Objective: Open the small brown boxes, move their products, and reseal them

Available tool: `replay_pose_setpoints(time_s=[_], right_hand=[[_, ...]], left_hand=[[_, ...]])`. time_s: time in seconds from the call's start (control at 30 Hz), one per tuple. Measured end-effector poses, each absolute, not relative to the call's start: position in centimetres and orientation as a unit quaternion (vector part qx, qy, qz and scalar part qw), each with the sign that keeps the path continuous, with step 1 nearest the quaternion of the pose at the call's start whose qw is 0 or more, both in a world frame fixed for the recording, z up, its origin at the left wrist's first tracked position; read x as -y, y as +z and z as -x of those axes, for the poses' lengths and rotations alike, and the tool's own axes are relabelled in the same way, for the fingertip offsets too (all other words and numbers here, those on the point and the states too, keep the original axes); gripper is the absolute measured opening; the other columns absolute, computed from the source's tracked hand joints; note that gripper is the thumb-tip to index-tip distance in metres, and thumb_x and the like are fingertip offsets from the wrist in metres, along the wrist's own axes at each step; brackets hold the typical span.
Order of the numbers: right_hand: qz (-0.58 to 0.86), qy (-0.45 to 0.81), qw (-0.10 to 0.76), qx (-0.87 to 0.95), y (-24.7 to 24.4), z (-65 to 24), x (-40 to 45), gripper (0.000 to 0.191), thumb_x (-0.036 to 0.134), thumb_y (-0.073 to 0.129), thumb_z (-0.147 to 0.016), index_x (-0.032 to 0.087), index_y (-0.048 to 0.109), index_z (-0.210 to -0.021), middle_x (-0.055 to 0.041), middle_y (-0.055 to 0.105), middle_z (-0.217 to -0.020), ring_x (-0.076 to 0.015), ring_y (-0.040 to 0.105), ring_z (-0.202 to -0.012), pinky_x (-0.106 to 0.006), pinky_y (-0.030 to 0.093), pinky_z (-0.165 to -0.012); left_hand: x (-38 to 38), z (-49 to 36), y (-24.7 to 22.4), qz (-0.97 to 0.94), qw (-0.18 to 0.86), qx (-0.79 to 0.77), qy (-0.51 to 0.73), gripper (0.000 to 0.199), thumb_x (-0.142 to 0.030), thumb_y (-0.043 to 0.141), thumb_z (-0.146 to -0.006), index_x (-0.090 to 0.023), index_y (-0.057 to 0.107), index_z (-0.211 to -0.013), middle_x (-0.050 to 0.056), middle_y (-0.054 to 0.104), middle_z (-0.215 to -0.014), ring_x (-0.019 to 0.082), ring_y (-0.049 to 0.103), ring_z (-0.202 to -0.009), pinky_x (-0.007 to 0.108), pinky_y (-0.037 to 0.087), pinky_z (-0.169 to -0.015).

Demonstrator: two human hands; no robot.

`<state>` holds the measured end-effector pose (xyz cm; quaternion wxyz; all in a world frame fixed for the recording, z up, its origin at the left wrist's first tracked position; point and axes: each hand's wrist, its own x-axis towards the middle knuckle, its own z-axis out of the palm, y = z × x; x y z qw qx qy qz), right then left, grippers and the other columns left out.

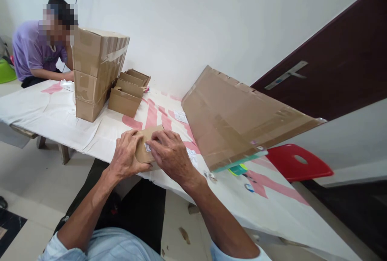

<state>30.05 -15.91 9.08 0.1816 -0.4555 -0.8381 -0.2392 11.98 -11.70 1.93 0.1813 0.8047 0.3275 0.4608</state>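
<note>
A small brown cardboard box (144, 154) is held at the table's front edge. Wrapped around its left side and underside is my left hand (126, 153). The fingers of my right hand (169, 151) are bent together over the right part of the box, with their tips at a small white label (147, 147) on its face. Whether the right fingers pinch the label or only press on it cannot be told.
Taped brown boxes (87, 65) and open cartons (126, 99) stand left on the cloth-covered table (93, 140). A large cardboard piece (232, 116) leans at right, near a green tape roll (238, 169) and a red stool (299, 163). A person (33, 51) sits far left.
</note>
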Motion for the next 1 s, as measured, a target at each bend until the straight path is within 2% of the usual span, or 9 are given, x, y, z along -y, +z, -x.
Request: replay_pose_setpoints(time_s=[0.43, 1.0], right_hand=[[0.449, -0.226, 0.205, 0.84, 8.76, -29.65, 16.08, 0.02, 0.013, 0.057, -0.099, 0.023, 0.073, -0.092, -0.0064, 0.071, -0.102, -0.0243, 0.056, -0.098, -0.041, 0.04, -0.091], [0.447, -0.216, 0.207, 0.843, 9.18, -29.25, 15.82, 0.019, 0.012, 0.059, -0.098, 0.021, 0.072, -0.086, -0.0065, 0.073, -0.1, -0.024, 0.058, -0.098, -0.041, 0.04, -0.089]], left_hand=[[11.73, -11.87, 1.91, -0.803, 0.182, -0.326, 0.464, 0.091, -0.04, 0.099, -0.056, -0.024, 0.056, -0.134, 0.019, 0.053, -0.149, 0.044, 0.051, -0.138, 0.063, 0.042, -0.114], [11.97, -11.68, 1.94, -0.804, 0.174, -0.343, 0.453, 0.09, -0.038, 0.098, -0.056, -0.023, 0.056, -0.134, 0.02, 0.053, -0.148, 0.043, 0.051, -0.138, 0.06, 0.045, -0.111]])
